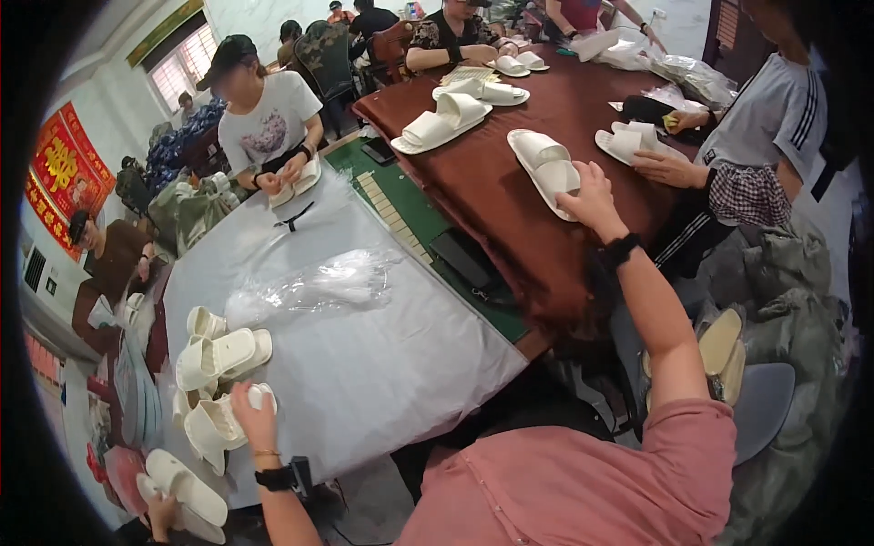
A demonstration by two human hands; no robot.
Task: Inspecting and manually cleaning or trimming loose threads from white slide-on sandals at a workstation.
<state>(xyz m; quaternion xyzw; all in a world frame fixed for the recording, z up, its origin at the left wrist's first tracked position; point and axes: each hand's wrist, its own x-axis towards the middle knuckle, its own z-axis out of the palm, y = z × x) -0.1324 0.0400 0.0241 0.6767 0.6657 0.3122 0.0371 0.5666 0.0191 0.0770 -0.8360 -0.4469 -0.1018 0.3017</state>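
White foam slippers lie all over this room. The right hand (590, 196) reaches out across the maroon-covered table (510, 218) and closes its fingers on a pair of white slippers (546, 169) lying there. The left hand (254, 417) rests lower down on another white slipper (218, 423) at the edge of the pale grey sheet (364, 355), fingers curled over it, beside a stacked slipper pair (223, 355)

Big room, daylight through window (180, 65) in far left corner. White walls (100, 100). Red paper banners (62, 171) hang on left wall. Long table with grey cloth (364, 364) in middle. Dark red tablecloth (510, 196) covers table beyond. Green mat (414, 214) between them. Grey chair (763, 405) at right.
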